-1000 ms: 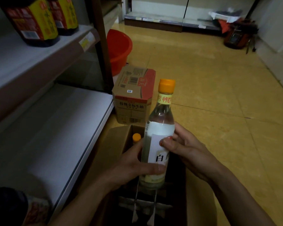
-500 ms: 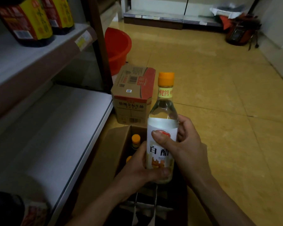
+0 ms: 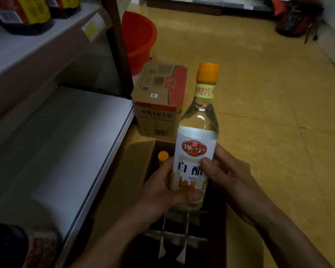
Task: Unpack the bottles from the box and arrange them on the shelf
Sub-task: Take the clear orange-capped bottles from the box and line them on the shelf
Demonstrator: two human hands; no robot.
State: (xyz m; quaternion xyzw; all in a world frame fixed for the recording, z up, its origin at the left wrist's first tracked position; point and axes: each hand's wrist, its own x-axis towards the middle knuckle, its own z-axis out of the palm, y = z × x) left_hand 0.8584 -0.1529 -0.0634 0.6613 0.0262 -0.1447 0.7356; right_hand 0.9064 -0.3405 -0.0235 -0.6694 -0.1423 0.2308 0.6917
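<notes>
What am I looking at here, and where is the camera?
No machine here: these are a person's two bare hands, filmed by one camera worn on the head, looking forward and down. The left hand and the right hand both grip a clear bottle with an orange cap, upright above an open cardboard box on the floor. A second bottle stands inside that box. Behind it sits a closed carton, then a red basin. On the left is a pale shelf, where the bottles should go; dark bottles stand on the upper shelf.
</notes>
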